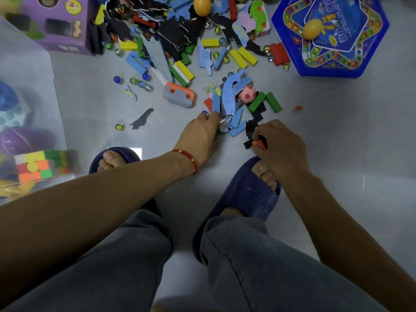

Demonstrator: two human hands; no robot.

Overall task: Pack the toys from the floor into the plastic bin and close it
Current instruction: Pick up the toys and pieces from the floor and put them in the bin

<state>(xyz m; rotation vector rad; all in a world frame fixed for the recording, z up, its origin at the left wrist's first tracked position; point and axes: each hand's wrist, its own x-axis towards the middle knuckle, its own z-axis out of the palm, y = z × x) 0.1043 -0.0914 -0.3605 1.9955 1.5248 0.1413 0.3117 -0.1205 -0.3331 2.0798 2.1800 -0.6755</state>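
Head view looks down on a grey floor strewn with toys. Left hand point(200, 134), with a red string bracelet point(186, 157) at the wrist, reaches into a small heap of blue wooden blocks point(236, 118) and foam cutouts, fingers curled around pieces there. Right hand point(281, 143) is clenched on a small red-and-black toy piece point(256, 144). Clear plastic bin point(29, 122), already holding a multicoloured puzzle cube point(41, 165), stands at left.

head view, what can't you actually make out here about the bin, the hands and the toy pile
- Clear plastic bin: cut off by the left edge; no lid in view, and its cloudy wall blurs the toys inside.
- Right hand: curled fingers hide most of the red and black pieces it grips.
- Left hand: fingertips buried among blue foam pieces; grip unclear.
- Purple cardboard box: cropped by the top edge.
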